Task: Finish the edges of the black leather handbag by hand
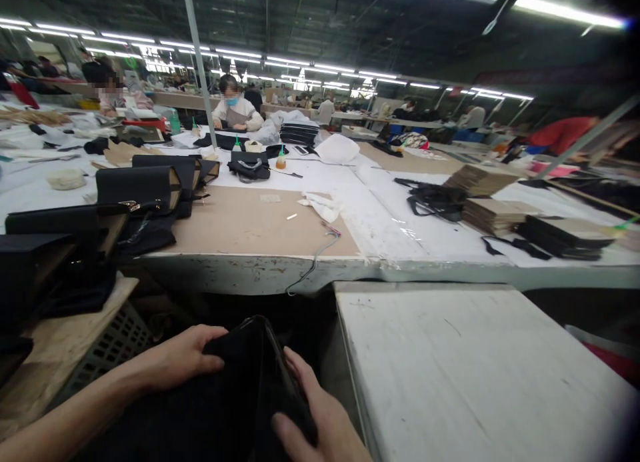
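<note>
A dark black bag (235,389) is held low in front of me, below the table's front edge. Its upper rim is folded to a peak, and its lower part blends into the dark around it. My left hand (187,357) grips its left upper side, thumb and fingers closed on the material. On the other side, my right hand (323,405) clasps the right edge, thumb on the near face and fingers along the rim. Part of the right hand runs out of the frame at the bottom.
Black handbags (137,190) stand in a row at left, over a plastic crate (113,339). Brown board (240,229) covers part of the worktable. A white-topped side table (465,355) is at right. Stacked panels (500,215) lie beyond; a co-worker (237,105) sits opposite.
</note>
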### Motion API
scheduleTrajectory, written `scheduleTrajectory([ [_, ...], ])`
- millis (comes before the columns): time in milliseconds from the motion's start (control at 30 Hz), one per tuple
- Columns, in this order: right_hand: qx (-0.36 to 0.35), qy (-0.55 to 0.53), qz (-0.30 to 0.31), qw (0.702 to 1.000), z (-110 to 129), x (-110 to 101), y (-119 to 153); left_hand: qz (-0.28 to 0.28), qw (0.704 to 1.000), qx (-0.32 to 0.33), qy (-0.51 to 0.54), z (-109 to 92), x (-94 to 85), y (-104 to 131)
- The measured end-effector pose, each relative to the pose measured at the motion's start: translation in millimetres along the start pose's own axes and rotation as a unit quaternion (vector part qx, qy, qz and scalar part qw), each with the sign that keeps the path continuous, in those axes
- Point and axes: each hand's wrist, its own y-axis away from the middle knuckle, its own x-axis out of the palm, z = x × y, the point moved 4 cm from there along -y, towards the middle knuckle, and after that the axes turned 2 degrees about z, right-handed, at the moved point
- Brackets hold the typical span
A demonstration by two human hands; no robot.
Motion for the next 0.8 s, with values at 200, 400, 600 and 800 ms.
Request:
scheduleTrajectory([
  [200, 0.034, -0.144, 0.036, 0.988, 18, -58, 27, 0.013, 0.998, -0.041, -0.049, -22, -29.4, 41],
  [400, 0.086, -0.274, 0.143, 0.947, -21, -55, 13, 0.135, 0.965, -0.144, -0.17, -29, -30.7, 68],
  [600, 0.124, -0.297, 0.111, 0.94, -52, -48, -1, 0.094, 0.99, -0.068, -0.075, -25, -13.5, 36],
  [800, 0.118, -0.308, 0.099, 0.939, -51, -46, -1, 0.102, 0.992, -0.018, -0.073, -40, -7.3, 19],
])
